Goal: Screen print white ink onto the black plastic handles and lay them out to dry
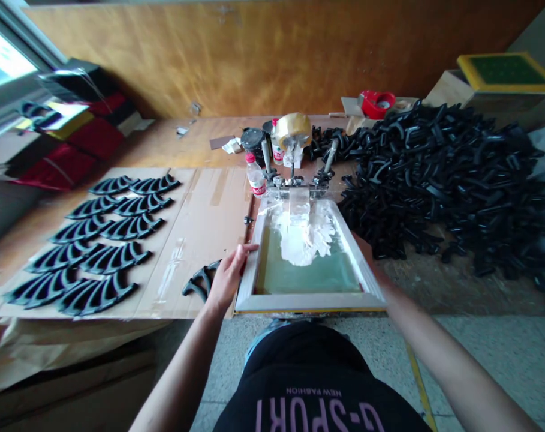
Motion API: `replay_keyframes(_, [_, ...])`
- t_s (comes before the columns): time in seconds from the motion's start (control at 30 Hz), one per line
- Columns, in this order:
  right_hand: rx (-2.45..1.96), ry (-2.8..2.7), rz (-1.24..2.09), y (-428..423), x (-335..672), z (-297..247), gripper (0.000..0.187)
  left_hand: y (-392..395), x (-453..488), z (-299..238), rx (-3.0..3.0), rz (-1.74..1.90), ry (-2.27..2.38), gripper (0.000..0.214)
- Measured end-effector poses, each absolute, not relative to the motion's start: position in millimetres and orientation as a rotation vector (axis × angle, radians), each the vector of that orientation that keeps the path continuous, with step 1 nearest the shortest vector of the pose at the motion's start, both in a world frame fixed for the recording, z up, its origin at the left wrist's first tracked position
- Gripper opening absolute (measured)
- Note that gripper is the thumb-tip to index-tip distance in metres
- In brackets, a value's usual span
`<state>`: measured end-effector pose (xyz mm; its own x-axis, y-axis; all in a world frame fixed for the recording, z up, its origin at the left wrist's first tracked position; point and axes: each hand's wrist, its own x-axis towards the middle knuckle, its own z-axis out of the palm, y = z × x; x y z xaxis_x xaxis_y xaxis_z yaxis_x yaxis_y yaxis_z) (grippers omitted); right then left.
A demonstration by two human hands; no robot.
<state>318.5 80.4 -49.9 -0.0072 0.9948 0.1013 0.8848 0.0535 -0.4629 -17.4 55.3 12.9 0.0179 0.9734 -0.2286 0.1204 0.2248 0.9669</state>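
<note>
Forearms [177, 372] outstretched, left hand [229, 277] on screen frame [310, 303]

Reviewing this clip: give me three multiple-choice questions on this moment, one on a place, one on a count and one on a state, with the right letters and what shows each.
1. What is the left hand against?
A. A pale rectangular screen frame
B. A red tape dispenser
C. The large heap of black pieces

2. How many black curved moulded pieces lie in the two columns on the brown cardboard sheet?
A. Six
B. Eight
C. Ten

3. What is on the green mesh?
A. Nothing
B. A patch of thick white paste
C. Black ink across all of it

1: A, its fingers lie along the frame's left side.
2: C, five rows of two.
3: B, white covers the mesh's far part.
</note>
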Motion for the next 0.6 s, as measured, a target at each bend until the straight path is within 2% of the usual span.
replay_keyframes(0.1, [-1.955, -1.836, 0.142, 107, 320, -25, 0.034, 39, -18, -40, 1.057, 0.858, 1.371, 0.075])
replay_keyframes(0.2, [-1.752, -2.087, 0.0, 137, 281, -6, 0.054, 41, -16, -79, 1.058, 0.806, 1.379, 0.085])
replay_keyframes(0.23, [-1.687, -2.204, 0.023, 143, 265, -4, 0.051, 42, -16, -88, 1.069, 0.795, 1.387, 0.084])
replay_keyframes(0.37, [-1.551, -2.553, 0.176, 130, 231, -13, 0.013, 47, -20, -101, 1.065, 0.758, 1.404, 0.079])
replay_keyframes(0.5, [-1.134, -2.826, 0.182, 90, 250, -20, 0.019, 45, -20, -99, 1.044, 0.759, 1.428, 0.074])
replay_keyframes(0.6, [-0.93, -2.869, 0.296, 81, 263, -17, 0.016, 44, -18, -95, 1.026, 0.781, 1.449, 0.072])
